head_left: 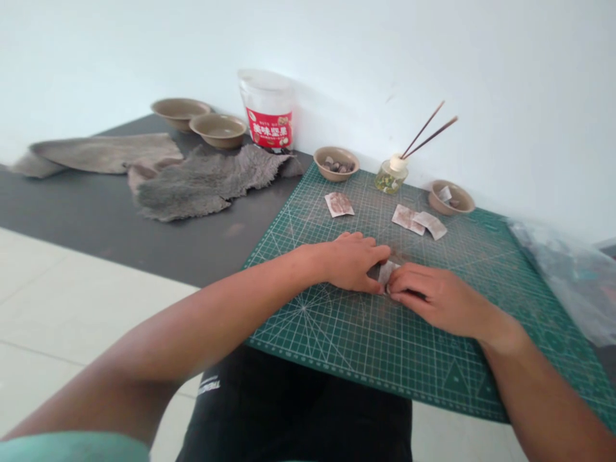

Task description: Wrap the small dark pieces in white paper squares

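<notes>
A small white packet (pixel 386 272), stained brown like the others, is on the green cutting mat (pixel 332 333) between my two hands. My left hand (pixel 355 262) holds its left side, thumb near the lower edge and fingers near the upper one. On the right side, my right hand (pixel 433 296) pinches the packet with its fingers bent together. My fingers cover much of it. Beyond my hands lie a stained packet (pixel 339 204) and, farther right, two overlapping packets (pixel 409 219).
Along the wall stand a bowl of dark lumps (pixel 336 163), a glass bottle with two sticks (pixel 391 174) and a bowl holding a white piece (pixel 451 196). Leftward are grey cloths (pixel 202 183), two bowls (pixel 219 130) and a red-labelled bag (pixel 267 112). Clear plastic (pixel 572 276) lies right.
</notes>
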`<state>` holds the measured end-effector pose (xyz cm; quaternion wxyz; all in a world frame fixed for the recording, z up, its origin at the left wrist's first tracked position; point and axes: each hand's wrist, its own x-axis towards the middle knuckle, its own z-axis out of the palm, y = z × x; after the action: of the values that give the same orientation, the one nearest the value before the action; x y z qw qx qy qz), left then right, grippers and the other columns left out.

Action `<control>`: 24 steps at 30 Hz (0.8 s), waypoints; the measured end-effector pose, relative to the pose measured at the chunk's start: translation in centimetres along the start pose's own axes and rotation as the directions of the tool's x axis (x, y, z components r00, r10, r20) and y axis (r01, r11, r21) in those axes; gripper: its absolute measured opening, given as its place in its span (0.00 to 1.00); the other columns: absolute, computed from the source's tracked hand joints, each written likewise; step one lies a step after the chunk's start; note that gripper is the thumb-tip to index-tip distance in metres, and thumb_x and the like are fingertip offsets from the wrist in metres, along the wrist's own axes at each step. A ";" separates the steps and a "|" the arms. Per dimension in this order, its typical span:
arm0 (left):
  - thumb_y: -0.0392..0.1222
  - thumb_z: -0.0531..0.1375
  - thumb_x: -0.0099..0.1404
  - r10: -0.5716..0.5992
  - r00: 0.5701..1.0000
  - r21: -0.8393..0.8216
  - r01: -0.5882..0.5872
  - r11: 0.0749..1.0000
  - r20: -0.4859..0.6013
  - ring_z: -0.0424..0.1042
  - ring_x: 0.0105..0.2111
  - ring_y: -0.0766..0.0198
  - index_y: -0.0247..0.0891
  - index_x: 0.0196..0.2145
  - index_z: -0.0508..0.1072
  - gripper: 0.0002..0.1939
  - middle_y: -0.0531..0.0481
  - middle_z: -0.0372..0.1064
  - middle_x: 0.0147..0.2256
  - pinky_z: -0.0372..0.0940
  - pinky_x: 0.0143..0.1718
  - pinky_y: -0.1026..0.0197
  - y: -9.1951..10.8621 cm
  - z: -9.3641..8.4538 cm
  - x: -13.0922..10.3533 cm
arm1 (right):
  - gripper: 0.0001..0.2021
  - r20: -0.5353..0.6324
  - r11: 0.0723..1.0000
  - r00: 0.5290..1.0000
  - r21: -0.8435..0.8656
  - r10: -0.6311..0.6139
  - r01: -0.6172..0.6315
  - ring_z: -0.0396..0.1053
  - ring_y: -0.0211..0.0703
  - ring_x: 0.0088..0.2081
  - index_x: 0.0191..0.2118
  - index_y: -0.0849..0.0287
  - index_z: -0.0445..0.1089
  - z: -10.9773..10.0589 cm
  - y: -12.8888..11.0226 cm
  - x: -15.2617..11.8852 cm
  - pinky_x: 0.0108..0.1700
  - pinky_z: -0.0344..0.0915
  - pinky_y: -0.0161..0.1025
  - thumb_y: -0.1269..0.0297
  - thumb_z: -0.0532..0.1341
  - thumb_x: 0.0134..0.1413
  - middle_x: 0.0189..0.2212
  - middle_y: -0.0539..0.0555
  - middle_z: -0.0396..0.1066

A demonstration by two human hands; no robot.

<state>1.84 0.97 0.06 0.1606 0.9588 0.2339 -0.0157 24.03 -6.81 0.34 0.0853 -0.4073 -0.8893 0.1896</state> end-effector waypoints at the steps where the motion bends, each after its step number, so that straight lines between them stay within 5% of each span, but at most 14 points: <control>1: 0.59 0.59 0.65 0.000 1.000 0.003 0.000 1.000 -0.005 0.66 0.45 0.49 0.41 0.48 0.65 0.23 0.43 0.67 0.46 0.60 0.48 0.49 0.0 0.0 0.0 | 0.06 -0.052 1.000 0.999 -0.016 0.013 -0.014 0.72 0.45 0.42 0.40 0.54 0.71 0.2 0.1 0.1 0.44 0.68 0.43 0.66 0.56 0.67 0.40 0.53 0.74; 4: 0.60 0.59 0.65 -0.004 1.000 0.006 0.004 1.000 -0.018 0.66 0.45 0.49 0.41 0.49 0.65 0.23 0.44 0.67 0.46 0.60 0.48 0.49 0.0 0.1 0.0 | 0.06 -0.164 0.992 0.982 -0.074 0.092 -0.105 0.71 0.47 0.42 0.40 0.55 0.71 0.3 0.5 0.3 0.45 0.67 0.46 0.66 0.57 0.66 0.40 0.55 0.73; 9: 0.60 0.59 0.65 -0.001 1.000 -0.007 0.001 1.000 -0.013 0.66 0.44 0.49 0.41 0.47 0.66 0.22 0.43 0.67 0.46 0.60 0.46 0.49 0.0 0.1 0.0 | 0.06 -0.008 0.998 0.999 0.016 0.054 -0.054 0.71 0.44 0.41 0.40 0.53 0.71 0.2 0.2 0.1 0.44 0.67 0.42 0.65 0.57 0.67 0.39 0.51 0.73; 15: 0.59 0.59 0.64 0.007 0.999 0.011 -0.006 1.000 -0.037 0.66 0.44 0.49 0.41 0.49 0.66 0.23 0.44 0.67 0.45 0.60 0.46 0.50 -0.1 0.2 0.0 | 0.03 -0.161 0.980 0.971 -0.063 0.178 -0.190 0.70 0.45 0.40 0.39 0.55 0.70 0.1 0.8 0.0 0.43 0.65 0.44 0.66 0.58 0.65 0.38 0.52 0.71; 20: 0.59 0.59 0.65 0.004 1.000 -0.004 -0.004 1.000 -0.023 0.67 0.44 0.50 0.40 0.48 0.67 0.22 0.43 0.67 0.46 0.61 0.46 0.50 0.0 0.2 0.0 | 0.05 -0.040 0.997 0.996 -0.011 0.081 -0.081 0.70 0.43 0.41 0.40 0.54 0.70 0.5 0.1 0.1 0.43 0.66 0.42 0.65 0.57 0.66 0.39 0.51 0.71; 24: 0.59 0.60 0.64 0.003 0.999 0.007 -0.003 1.000 -0.039 0.66 0.44 0.49 0.41 0.49 0.66 0.23 0.44 0.67 0.45 0.61 0.47 0.49 -0.1 0.2 0.0 | 0.05 -0.139 0.984 0.979 -0.079 0.148 -0.160 0.70 0.45 0.41 0.40 0.55 0.70 0.4 0.2 0.1 0.44 0.66 0.44 0.66 0.56 0.66 0.40 0.53 0.71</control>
<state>1.81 0.97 -0.10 0.1529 0.9598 0.2353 0.0023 24.00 -6.76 -0.09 0.1110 -0.4901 -0.8551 0.1277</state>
